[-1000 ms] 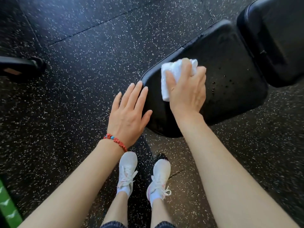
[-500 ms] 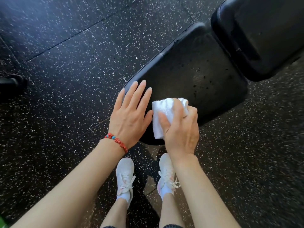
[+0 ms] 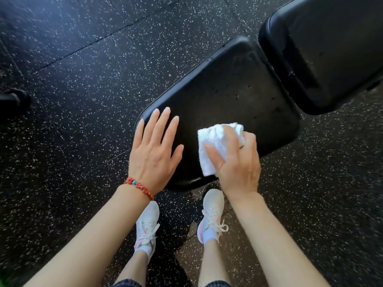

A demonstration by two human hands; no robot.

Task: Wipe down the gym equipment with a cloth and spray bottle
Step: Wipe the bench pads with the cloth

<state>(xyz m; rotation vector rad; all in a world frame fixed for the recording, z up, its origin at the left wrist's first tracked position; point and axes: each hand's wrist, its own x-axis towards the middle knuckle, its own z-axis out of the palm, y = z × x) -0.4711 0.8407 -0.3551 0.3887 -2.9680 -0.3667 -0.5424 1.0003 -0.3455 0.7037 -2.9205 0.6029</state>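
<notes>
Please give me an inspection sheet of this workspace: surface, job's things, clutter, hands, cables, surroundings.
Surface: black seat pad, a few droplets on it; second black pad beyond a gap.
Job's things: white cloth, folded, on the seat pad near its front edge; spray bottle not in view.
Clutter: nothing seen.
Hands: left hand flat, fingers straight, resting on the pad's front left corner; right hand has its grip on the cloth, pressing it down.
Cables: nothing seen.
Surroundings: black speckled floor; dark object at the left edge, unclear; white shoes below the pad; red bracelet on the left wrist.
</notes>
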